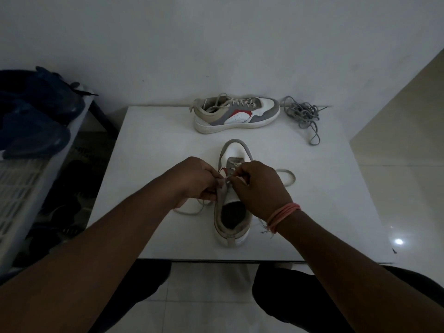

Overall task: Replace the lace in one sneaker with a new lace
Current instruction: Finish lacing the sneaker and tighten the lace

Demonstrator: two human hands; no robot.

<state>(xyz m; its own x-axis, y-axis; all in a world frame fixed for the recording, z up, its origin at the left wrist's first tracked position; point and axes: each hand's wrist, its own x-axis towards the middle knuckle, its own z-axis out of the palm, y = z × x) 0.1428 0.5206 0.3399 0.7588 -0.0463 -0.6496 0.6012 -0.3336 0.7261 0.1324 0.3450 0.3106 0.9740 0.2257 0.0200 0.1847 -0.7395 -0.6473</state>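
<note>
A white and grey sneaker (234,212) stands on the white table (153,152) with its toe pointing away from me. My left hand (194,180) grips the left eyelet flap of this sneaker. My right hand (259,186) pinches the cream lace (287,176) at the eyelets. Loose loops of that lace lie to the right and to the left of the shoe. A bundle of grey lace (304,114) lies at the table's far right.
A second, laced sneaker (236,112) lies sideways at the table's far edge, by the wall. A rack with dark shoes (31,116) stands on the left. Tiled floor lies to the right and below the table.
</note>
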